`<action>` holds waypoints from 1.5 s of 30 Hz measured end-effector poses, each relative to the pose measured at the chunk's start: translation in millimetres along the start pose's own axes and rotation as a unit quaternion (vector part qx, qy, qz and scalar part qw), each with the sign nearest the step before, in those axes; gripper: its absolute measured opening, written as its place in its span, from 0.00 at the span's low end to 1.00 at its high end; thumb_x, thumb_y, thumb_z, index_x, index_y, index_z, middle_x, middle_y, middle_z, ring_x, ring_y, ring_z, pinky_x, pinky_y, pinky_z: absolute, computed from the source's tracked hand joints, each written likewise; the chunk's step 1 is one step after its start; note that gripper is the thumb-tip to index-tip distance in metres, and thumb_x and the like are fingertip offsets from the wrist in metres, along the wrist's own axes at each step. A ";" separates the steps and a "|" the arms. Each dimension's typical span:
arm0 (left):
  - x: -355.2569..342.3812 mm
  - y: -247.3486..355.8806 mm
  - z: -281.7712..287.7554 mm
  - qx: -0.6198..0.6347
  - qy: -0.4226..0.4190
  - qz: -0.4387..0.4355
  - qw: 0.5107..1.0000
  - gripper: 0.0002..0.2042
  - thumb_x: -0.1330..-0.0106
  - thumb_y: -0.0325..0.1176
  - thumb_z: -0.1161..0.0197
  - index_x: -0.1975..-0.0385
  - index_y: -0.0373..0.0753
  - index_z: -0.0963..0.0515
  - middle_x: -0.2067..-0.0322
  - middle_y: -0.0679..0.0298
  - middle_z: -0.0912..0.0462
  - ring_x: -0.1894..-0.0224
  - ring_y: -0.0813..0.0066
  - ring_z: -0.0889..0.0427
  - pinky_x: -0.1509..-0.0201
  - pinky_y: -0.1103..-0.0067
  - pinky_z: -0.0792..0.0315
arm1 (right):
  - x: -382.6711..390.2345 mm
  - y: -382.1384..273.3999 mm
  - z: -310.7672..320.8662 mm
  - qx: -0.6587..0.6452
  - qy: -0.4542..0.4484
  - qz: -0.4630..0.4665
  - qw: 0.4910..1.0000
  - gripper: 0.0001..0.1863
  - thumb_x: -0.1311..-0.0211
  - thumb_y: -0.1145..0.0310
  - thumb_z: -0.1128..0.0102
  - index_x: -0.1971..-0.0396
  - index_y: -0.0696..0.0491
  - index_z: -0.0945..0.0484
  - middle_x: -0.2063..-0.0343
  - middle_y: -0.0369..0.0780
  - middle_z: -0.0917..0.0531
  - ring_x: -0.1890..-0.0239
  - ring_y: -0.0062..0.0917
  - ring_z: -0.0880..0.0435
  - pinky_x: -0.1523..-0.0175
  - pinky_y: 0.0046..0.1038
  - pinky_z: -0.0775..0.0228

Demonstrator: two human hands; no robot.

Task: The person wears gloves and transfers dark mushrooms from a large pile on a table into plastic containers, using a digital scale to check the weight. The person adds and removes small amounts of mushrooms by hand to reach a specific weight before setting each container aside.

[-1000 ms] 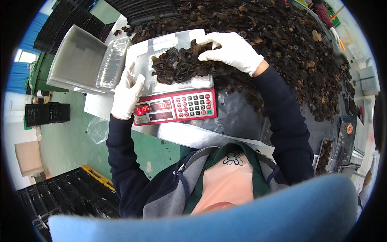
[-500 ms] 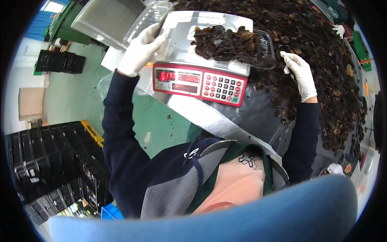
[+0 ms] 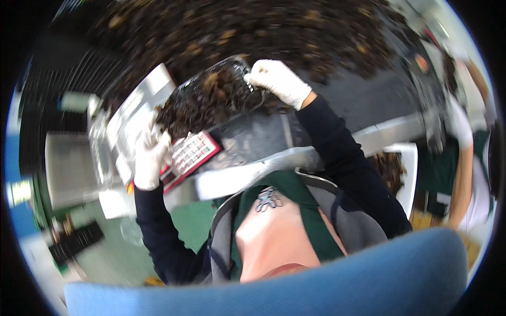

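Observation:
A clear plastic tray [image 3: 239, 62] filled with dark brown, leafy wood ear fungus [image 3: 208, 100] is tilted across the right part of the weighing scale. My right hand [image 3: 279, 81], in a white glove, pinches the tray's far right end. At its near left end, my gloved left hand [image 3: 150, 160] is closed with bent fingers by the rim; motion blur softens the exact contact. Beneath and to the left lies the scale's pale metal plate [image 3: 139, 102]. Its red panel with a keypad [image 3: 192, 152] shows beside my left hand; the display is mostly covered.
Loose wood ear fungus [image 3: 295, 31] is heaped over the far side of the dark table [image 3: 358, 102]. Clear empty trays [image 3: 100, 150] and a grey bin [image 3: 68, 168] stand left of the scale. Rightward are a white tub [image 3: 411, 174] of fungus and another person's arm [image 3: 463, 179].
The view has swung to the right. My right hand, previously apart from the tray, now grips it; the tray has shifted right relative to the scale, and my left hand has moved to its left end.

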State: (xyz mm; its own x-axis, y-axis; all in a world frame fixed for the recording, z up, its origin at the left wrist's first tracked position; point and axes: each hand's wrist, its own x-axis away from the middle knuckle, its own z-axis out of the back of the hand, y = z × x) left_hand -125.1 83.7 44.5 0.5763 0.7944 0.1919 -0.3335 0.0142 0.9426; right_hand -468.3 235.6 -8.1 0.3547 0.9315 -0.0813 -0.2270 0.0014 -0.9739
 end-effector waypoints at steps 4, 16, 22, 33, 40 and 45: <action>-6.5 14.7 -97.6 0.022 -0.129 -0.033 0.991 0.36 0.28 0.28 0.39 0.23 0.33 0.49 0.73 0.70 0.23 0.82 0.88 0.30 0.81 0.89 0.36 | 102.6 31.9 64.8 -0.126 0.123 -0.037 0.984 0.11 0.34 0.68 0.32 0.75 0.54 0.21 0.77 0.30 0.22 0.73 0.12 0.29 0.67 0.21 0.37; -32.3 11.7 -388.1 -0.037 -0.412 -0.085 0.906 0.38 0.28 0.27 0.39 0.22 0.35 0.53 0.68 0.70 0.24 0.77 0.87 0.28 0.76 0.88 0.34 | 359.6 94.0 195.7 0.000 0.519 -0.169 0.838 0.14 0.36 0.69 0.31 0.79 0.52 0.25 0.80 0.25 0.28 0.74 0.11 0.34 0.68 0.20 0.42; -30.1 37.2 -377.7 -0.029 -0.422 -0.112 0.899 0.41 0.31 0.26 0.38 0.21 0.39 0.54 0.59 0.66 0.22 0.68 0.84 0.25 0.67 0.86 0.28 | 402.2 132.1 230.8 -0.041 0.632 -0.152 0.759 0.14 0.35 0.63 0.31 0.76 0.54 0.22 0.76 0.31 0.21 0.70 0.15 0.28 0.62 0.23 0.35; -40.9 40.6 -125.0 -0.093 0.003 -0.200 0.975 0.32 0.25 0.27 0.41 0.23 0.42 0.44 0.53 0.62 0.19 0.65 0.84 0.22 0.61 0.86 0.27 | 365.8 68.1 212.7 0.433 0.515 -0.175 0.719 0.14 0.35 0.51 0.34 0.69 0.47 0.18 0.71 0.38 0.16 0.70 0.36 0.14 0.64 0.33 0.25; -64.5 -4.9 107.7 -0.466 0.400 -0.215 0.759 0.23 0.28 0.34 0.36 0.36 0.30 0.28 0.50 0.58 0.16 0.48 0.72 0.21 0.39 0.76 0.29 | 374.0 84.4 218.5 0.459 0.516 -0.208 0.693 0.14 0.31 0.55 0.38 0.61 0.51 0.13 0.61 0.41 0.13 0.55 0.36 0.14 0.50 0.32 0.24; -23.4 -71.6 189.5 -0.507 0.509 -0.035 0.694 0.20 0.28 0.36 0.36 0.42 0.29 0.23 0.51 0.55 0.15 0.50 0.72 0.20 0.41 0.75 0.28 | 337.8 48.1 192.5 0.455 0.539 -0.185 0.684 0.14 0.31 0.55 0.37 0.59 0.50 0.13 0.62 0.39 0.13 0.59 0.31 0.13 0.53 0.29 0.24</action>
State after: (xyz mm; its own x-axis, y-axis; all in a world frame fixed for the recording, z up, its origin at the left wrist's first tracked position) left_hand 26.7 -51.0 24.3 -0.0368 0.7801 -0.6246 -0.9828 0.0849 0.1638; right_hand -534.1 620.4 -41.7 0.8923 -0.0022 -0.4515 -0.2380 0.8475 -0.4744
